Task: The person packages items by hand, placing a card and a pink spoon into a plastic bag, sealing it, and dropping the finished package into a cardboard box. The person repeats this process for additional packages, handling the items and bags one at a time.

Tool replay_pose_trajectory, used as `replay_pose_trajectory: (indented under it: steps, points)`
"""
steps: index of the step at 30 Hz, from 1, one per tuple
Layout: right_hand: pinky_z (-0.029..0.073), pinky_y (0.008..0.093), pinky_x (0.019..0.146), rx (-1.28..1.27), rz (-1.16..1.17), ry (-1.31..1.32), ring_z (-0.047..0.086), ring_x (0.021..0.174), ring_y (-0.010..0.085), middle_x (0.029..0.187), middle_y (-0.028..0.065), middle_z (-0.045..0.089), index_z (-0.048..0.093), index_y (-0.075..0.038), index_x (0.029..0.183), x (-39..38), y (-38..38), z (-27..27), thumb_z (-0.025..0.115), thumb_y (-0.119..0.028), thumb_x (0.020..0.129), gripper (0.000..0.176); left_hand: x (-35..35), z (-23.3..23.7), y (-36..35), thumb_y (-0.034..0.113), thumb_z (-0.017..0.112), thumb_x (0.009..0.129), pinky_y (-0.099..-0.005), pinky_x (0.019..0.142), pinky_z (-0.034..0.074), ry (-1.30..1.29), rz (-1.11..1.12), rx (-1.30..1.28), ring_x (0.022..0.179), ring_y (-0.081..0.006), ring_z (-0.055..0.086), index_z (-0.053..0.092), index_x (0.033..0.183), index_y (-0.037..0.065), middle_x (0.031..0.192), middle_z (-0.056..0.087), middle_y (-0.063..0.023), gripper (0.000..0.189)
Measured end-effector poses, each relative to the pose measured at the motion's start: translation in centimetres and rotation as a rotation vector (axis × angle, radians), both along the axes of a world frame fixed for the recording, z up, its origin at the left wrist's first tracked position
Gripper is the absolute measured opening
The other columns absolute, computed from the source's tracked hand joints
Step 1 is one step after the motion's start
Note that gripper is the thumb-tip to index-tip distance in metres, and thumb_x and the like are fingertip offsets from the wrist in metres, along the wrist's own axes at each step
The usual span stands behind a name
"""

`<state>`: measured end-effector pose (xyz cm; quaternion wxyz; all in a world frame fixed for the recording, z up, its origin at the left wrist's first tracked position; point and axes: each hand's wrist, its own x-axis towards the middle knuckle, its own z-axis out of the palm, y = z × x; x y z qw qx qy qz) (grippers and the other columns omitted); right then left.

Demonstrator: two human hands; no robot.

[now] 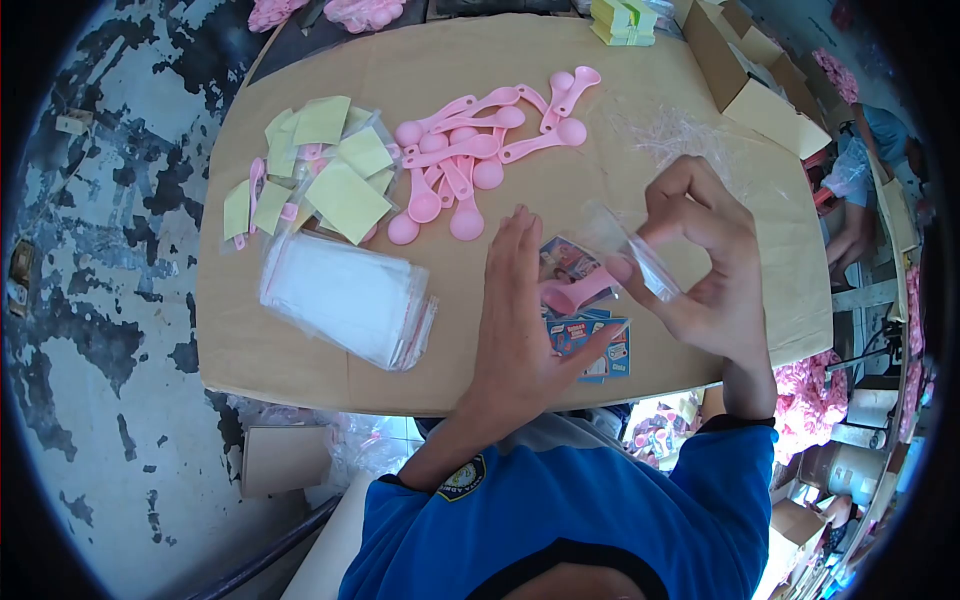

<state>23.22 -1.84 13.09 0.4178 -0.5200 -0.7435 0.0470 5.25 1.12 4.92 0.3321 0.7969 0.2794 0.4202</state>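
Note:
My right hand pinches a clear plastic piece between thumb and fingertips, above the table. Beside it, my left hand is held with its fingers stretched out and its thumb apart. Between the hands is a pink scoop lying over a printed picture card; clear film seems to be around them, but its edges are hard to make out. Just below are blue printed cards, partly covered by my left thumb. Whether the left palm touches the scoop is hidden.
Loose pink scoops lie in a heap mid-table. To their left are bagged scoops with yellow papers, and nearer me a stack of clear bags. Thin clear strips, a yellow paper stack and an open cardboard box are farther right.

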Motion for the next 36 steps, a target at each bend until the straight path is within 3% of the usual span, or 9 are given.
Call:
replay_pose_trajectory:
  steps: [5, 8, 12, 17, 20, 26, 29, 32, 36]
  points:
    - [0.041, 0.0303, 0.065, -0.112, 0.058, 0.17, 0.053, 0.073, 0.02, 0.079, 0.0067, 0.053, 0.067, -0.004, 0.077, -0.9, -0.1, -1.3, 0.078, -0.01, 0.067, 0.016, 0.3, -0.2, -0.5, 0.019, 0.079, 0.074, -0.0512, 0.105, 0.034, 0.065, -0.004, -0.216, 0.126, -0.0441, 0.041, 0.018, 0.147, -0.002, 0.138, 0.039, -0.0274, 0.097]
    - [0.042, 0.0303, 0.067, 0.0, 0.061, 0.114, 0.054, 0.076, 0.0189, 0.083, 0.0074, 0.055, 0.066, -0.002, 0.086, -0.4, -0.6, 0.0, 0.074, -0.02, 0.079, 0.021, -0.4, -1.5, 0.1, 0.011, 0.072, 0.08, -0.0461, 0.099, 0.041, 0.001, -0.119, -0.236, 0.118, -0.0351, 0.051, 0.02, 0.147, -0.002, 0.129, 0.049, -0.024, 0.086]
    - [0.044, 0.0302, 0.071, 0.058, 0.216, 0.404, 0.056, 0.085, 0.0194, 0.1, 0.0106, 0.059, 0.06, 0.002, 0.108, 0.9, 0.6, -0.9, 0.057, -0.036, 0.093, 0.041, -1.0, -1.2, -0.1, 0.005, 0.059, 0.089, -0.0369, 0.096, 0.045, -0.18, -0.356, -0.64, 0.115, -0.0246, 0.055, 0.022, 0.146, -0.002, 0.125, 0.055, -0.0193, 0.069]
    - [0.048, 0.0294, 0.079, -0.264, 0.291, 0.673, 0.06, 0.093, 0.0175, 0.11, 0.0109, 0.063, 0.054, 0.002, 0.124, 0.7, 1.1, -1.9, 0.057, -0.033, 0.095, 0.045, -1.6, -0.6, -0.1, 0.002, 0.05, 0.094, -0.0347, 0.101, 0.044, -0.43, -0.809, -1.093, 0.122, -0.0234, 0.053, 0.022, 0.146, -0.002, 0.13, 0.054, -0.0165, 0.059]
    - [0.047, 0.0283, 0.083, -0.48, 0.277, 0.589, 0.062, 0.094, 0.0145, 0.101, 0.0085, 0.066, 0.055, 0.001, 0.124, 1.0, 0.9, -1.8, 0.067, -0.025, 0.09, 0.045, -1.9, -0.8, -0.3, 0.003, 0.049, 0.096, -0.0366, 0.102, 0.043, -0.349, -0.846, -1.066, 0.123, -0.0242, 0.052, 0.02, 0.147, -0.003, 0.132, 0.053, -0.0167, 0.06]
    - [0.05, 0.0251, 0.069, -0.245, 0.25, 0.579, 0.065, 0.075, 0.0094, 0.083, 0.0061, 0.071, 0.062, -0.004, 0.114, -0.2, 1.1, -2.5, 0.07, -0.008, 0.085, 0.03, -2.1, -0.2, -0.8, 0.006, 0.05, 0.096, -0.0425, 0.103, 0.043, -0.313, -0.639, -1.03, 0.123, -0.0322, 0.052, 0.024, 0.144, -0.004, 0.135, 0.048, -0.0255, 0.055]
    - [0.05, 0.0247, 0.063, -0.283, 0.199, 0.334, 0.065, 0.069, 0.0092, 0.078, 0.0047, 0.071, 0.062, -0.005, 0.112, -0.5, 0.7, -2.5, 0.07, -0.009, 0.085, 0.029, -2.4, 0.0, -0.8, 0.009, 0.049, 0.099, -0.032, 0.099, 0.044, -0.266, -0.693, -0.97, 0.118, -0.0193, 0.054, 0.039, 0.133, -0.005, 0.124, 0.058, -0.0142, 0.038]
    - [0.048, 0.0262, 0.055, -0.285, 0.099, 0.357, 0.065, 0.062, 0.0125, 0.074, 0.0043, 0.07, 0.063, -0.006, 0.109, -1.1, 0.1, -1.6, 0.071, -0.008, 0.084, 0.026, -2.7, -0.3, -1.7, 0.015, 0.045, 0.101, -0.0253, 0.088, 0.045, -0.285, -0.395, -0.78, 0.101, -0.0122, 0.057, 0.044, 0.129, -0.002, 0.105, 0.06, -0.0077, 0.032]
    - [0.048, 0.0295, 0.053, -0.318, -0.014, 0.172, 0.063, 0.059, 0.0174, 0.074, 0.0052, 0.068, 0.064, -0.007, 0.103, -1.2, 0.4, -1.9, 0.072, -0.008, 0.082, 0.023, -3.0, 0.6, -1.0, 0.02, 0.041, 0.103, -0.0211, 0.075, 0.041, -0.302, -0.248, -0.899, 0.081, -0.0057, 0.048, 0.046, 0.127, 0.001, 0.092, 0.052, -0.0011, 0.031]
